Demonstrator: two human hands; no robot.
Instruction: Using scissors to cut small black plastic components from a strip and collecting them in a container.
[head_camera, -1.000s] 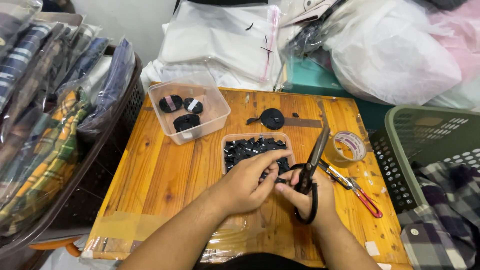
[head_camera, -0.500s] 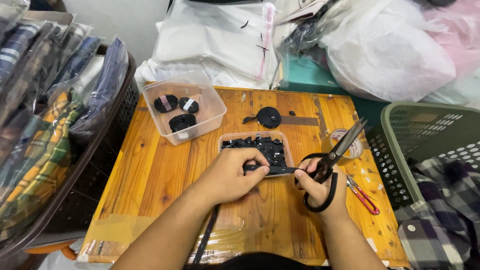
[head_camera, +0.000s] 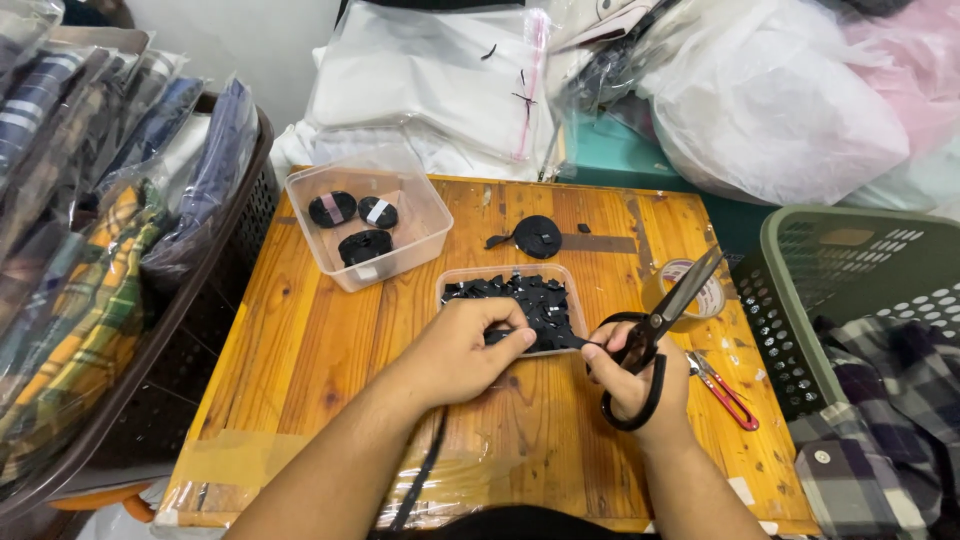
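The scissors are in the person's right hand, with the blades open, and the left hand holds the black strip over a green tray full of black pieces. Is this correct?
Not quite. In the head view the tray of black pieces is clear plastic, not green; green is the basket on the right. The rest holds: right hand holds the open scissors, left hand holds the black strip.

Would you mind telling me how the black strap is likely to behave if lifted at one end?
The black strap probably flops: it hangs slack below the left hand. It looks thin and flat, so likely light. The stretch toward the scissors in the right hand appears straight only because it is held.
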